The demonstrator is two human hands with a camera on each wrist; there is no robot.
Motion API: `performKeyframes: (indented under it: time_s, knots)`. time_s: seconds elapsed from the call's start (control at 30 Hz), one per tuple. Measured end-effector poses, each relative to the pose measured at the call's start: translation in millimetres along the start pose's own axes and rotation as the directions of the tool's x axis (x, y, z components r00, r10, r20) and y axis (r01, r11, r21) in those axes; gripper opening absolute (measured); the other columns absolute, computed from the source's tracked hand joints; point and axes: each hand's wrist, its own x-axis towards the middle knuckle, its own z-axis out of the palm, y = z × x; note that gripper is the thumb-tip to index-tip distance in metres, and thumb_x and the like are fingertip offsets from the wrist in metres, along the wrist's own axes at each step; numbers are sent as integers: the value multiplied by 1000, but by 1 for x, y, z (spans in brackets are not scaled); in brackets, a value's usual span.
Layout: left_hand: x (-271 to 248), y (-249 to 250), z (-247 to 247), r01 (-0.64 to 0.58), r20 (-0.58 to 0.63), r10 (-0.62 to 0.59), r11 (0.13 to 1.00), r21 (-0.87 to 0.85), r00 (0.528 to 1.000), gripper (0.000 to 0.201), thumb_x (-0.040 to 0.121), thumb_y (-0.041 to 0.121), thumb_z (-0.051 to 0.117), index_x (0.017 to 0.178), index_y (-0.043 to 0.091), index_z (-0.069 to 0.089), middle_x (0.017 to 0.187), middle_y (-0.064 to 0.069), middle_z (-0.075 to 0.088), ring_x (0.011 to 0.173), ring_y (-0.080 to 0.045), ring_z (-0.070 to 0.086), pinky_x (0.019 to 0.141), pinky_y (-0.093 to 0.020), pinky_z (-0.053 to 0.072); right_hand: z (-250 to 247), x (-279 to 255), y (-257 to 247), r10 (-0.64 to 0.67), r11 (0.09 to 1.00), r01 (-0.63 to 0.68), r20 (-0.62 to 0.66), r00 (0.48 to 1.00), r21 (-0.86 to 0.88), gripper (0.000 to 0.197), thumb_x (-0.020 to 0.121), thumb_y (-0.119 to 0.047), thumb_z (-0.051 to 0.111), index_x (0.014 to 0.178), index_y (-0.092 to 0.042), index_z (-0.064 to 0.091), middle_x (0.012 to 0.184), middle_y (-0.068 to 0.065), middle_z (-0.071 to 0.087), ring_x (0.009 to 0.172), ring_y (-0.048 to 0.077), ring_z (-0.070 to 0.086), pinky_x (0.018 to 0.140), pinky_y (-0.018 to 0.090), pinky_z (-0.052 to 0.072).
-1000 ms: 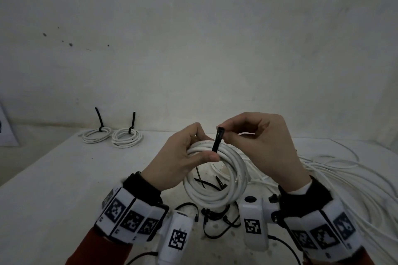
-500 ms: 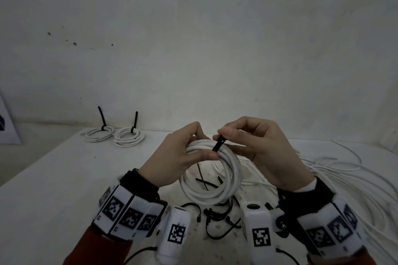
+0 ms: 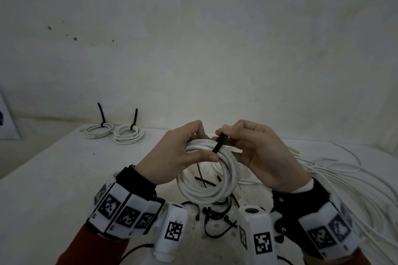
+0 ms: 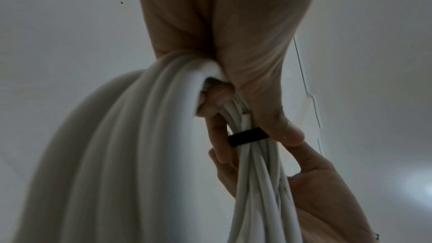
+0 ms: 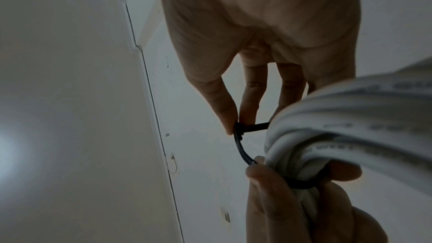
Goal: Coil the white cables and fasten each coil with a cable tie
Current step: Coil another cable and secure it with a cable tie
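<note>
White cable coil (image 3: 207, 170) held upright above the table (image 3: 53, 178), between both hands. Black cable tie (image 3: 218, 146) wraps the top of the bundle, crossing the strands at right angles; its free end slants up and right. Left hand (image 3: 178, 155) clamps coil and strap together, thumb pressing the tie at its lower end. Right hand (image 3: 256, 150) pinches the tie's head end (image 5: 238, 129), just beside the coil. Whether the tail is already threaded, I can't quite tell. Pull direction looks away from the left grip. Two tied coils (image 3: 114, 132) lie far left; loose cable (image 3: 344, 176) right.
</note>
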Motion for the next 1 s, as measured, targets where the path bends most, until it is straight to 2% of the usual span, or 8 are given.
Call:
performKeyframes:
  time_s: [0.17,0.37,0.47,0.53,0.67,0.8,0.9,1.0]
  knots:
    - [0,-3,-1,16,13,-16,1000,4,1000,35,66,54,71,76,29,48,83,-9,70,73,-33,58,64,-44,45,0,-1,-1,5,1000,-6,-4,1000,-30,18,68,-18,69,61,-8,55,96,16,71,83,23,67,70,30,56]
    - [1,-4,-7,32,21,-31,999,-21,999,34,67,51,72,76,28,49,82,-10,70,70,-32,58,64,-43,47,2,1,4,-53,998,53,4,999,-24,12,67,-16,69,61,-8,63,90,20,70,84,24,66,70,31,55]
    - [1,-4,-8,33,11,-32,999,-36,999,35,67,50,71,75,25,49,74,-6,67,60,-14,50,58,-34,42,3,1,5,-47,998,45,32,998,41,17,72,-17,66,81,-2,66,93,19,70,86,23,66,68,30,56]
    - [1,-4,-7,38,12,-38,998,-40,999,35,68,50,71,75,24,48,74,-8,66,59,-10,48,58,-30,40,5,1,6,-36,997,34,28,999,72,22,74,-18,65,86,1,66,95,18,70,86,23,66,66,28,56]
    - [1,-6,-8,51,3,-51,998,-28,999,36,68,52,71,76,25,49,79,-10,68,63,-16,52,61,-41,44,8,2,9,-49,994,49,-3,999,94,15,74,-17,66,63,-8,67,94,18,71,85,23,67,66,29,57]
    - [1,-6,-10,44,2,-44,999,0,999,37,67,52,71,77,24,49,81,-9,69,69,-30,58,63,-43,46,7,2,9,-58,996,57,9,998,73,15,73,-16,66,60,-8,68,93,19,71,87,24,68,71,31,58]
    - [1,-5,-10,27,-6,-27,999,18,1000,37,65,53,71,76,24,50,77,-5,68,64,-22,56,58,-33,44,7,3,9,-29,994,25,36,999,102,13,73,-14,65,68,-2,68,95,21,70,90,25,67,76,32,58]
    - [1,-6,-8,25,-37,-24,999,37,999,35,64,54,72,74,27,51,74,-2,66,64,-22,56,58,-32,44,6,4,8,16,986,-21,34,999,164,23,72,-12,64,91,0,68,93,16,70,89,22,66,76,30,59]
